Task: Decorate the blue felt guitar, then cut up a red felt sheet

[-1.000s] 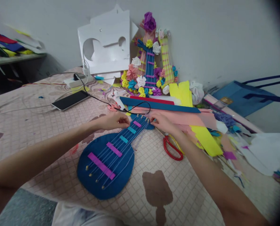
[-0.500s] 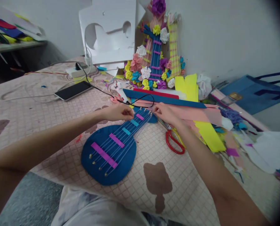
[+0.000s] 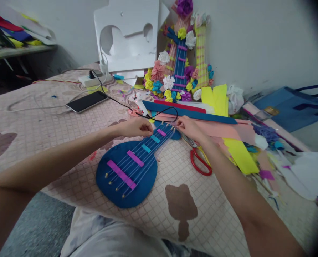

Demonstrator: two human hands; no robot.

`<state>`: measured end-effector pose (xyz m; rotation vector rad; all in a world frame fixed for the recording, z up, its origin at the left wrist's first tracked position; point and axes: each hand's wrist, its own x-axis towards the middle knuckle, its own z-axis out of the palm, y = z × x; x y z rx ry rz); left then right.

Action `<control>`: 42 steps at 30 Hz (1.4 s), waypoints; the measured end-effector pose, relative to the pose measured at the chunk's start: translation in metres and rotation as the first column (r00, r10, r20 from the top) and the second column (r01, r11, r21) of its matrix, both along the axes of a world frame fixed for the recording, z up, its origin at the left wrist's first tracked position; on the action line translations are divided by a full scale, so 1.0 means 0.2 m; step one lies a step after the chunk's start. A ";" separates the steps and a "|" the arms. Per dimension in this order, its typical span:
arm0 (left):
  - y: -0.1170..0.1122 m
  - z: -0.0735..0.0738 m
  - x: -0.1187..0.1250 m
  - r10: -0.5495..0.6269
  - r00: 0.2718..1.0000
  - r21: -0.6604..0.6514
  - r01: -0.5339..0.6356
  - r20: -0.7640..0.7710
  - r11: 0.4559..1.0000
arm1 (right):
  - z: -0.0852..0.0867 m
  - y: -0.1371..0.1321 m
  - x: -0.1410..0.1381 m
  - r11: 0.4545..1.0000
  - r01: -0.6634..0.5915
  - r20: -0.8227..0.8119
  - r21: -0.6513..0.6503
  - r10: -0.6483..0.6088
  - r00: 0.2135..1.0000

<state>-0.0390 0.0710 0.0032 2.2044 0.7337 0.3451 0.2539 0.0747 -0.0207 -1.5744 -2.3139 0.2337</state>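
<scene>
A flat blue felt guitar [image 3: 127, 175] with purple and teal frets and pale strings lies on the patterned tablecloth [image 3: 54, 142]. My left hand [image 3: 136, 127] rests curled on the left side of its neck, fingers pinched at the strings. At the top end of the neck my right hand [image 3: 187, 127] pinches a string end near the small pegs. Red-handled scissors [image 3: 200, 162] lie just beside my right wrist.
Behind the neck lie blue, red, pink and yellow paper strips [image 3: 191, 112] and a glue gun [image 3: 140, 103] with a black cord. Finished guitars with paper flowers [image 3: 179, 67] lean on the wall. A phone [image 3: 86, 101], power strip [image 3: 93, 79], white cardboard [image 3: 127, 39] and blue bag [image 3: 290, 107] surround them.
Both hands stay at the guitar's neck with only small finger movement. The camera has shifted, so the whole scene sits slightly higher and further right in the frame.
</scene>
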 end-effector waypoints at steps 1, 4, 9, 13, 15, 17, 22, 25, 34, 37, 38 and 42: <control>0.00 0.00 0.00 -0.001 1.000 -0.007 0.001 0.003 1.000 | 0.00 0.00 0.00 1.000 -0.001 0.000 -0.004 0.001 1.000; -0.01 -0.01 -0.01 0.004 1.000 -0.008 -0.004 0.006 1.000 | 0.00 0.00 0.01 1.000 -0.006 0.001 -0.014 0.006 1.000; -0.01 -0.02 -0.04 0.013 1.000 0.008 -0.013 -0.002 1.000 | 0.01 -0.02 0.02 1.000 -0.011 0.001 -0.019 0.011 1.000; -0.02 -0.02 -0.07 0.015 1.000 0.017 -0.015 -0.007 1.000 | 0.02 -0.04 0.02 1.000 -0.015 -0.009 -0.016 0.014 1.000; -0.04 -0.01 -0.09 0.027 1.000 0.057 -0.027 0.001 0.998 | 0.02 -0.05 0.03 0.999 -0.032 -0.019 -0.014 0.032 0.999; -0.06 -0.01 -0.12 0.053 0.999 0.106 -0.054 0.013 0.993 | 0.02 -0.06 0.04 0.999 -0.053 -0.033 -0.007 0.053 0.998; -0.13 0.00 -0.19 0.118 0.992 0.171 -0.123 0.038 0.978 | 0.01 -0.09 0.07 0.997 -0.066 -0.048 0.029 0.067 0.997; -0.18 0.03 -0.22 0.136 0.989 0.179 -0.143 0.051 0.973 | 0.01 -0.10 0.08 0.996 -0.075 -0.041 0.041 0.076 0.996; -0.25 0.08 -0.26 0.158 0.987 0.189 -0.160 0.027 0.969 | 0.02 -0.13 0.09 0.995 -0.077 0.005 0.069 0.076 0.997; -0.24 0.08 -0.26 0.178 0.984 0.171 -0.180 0.028 0.969 | 0.02 -0.13 0.08 0.995 -0.070 0.015 0.067 0.069 0.998; -0.24 0.08 -0.26 0.181 0.983 0.163 -0.183 0.029 0.969 | 0.02 -0.13 0.08 0.995 -0.070 0.017 0.065 0.069 0.997; -0.24 0.08 -0.26 0.179 0.984 0.158 -0.181 0.024 0.971 | 0.02 -0.12 0.07 0.996 -0.072 0.017 0.058 0.071 0.997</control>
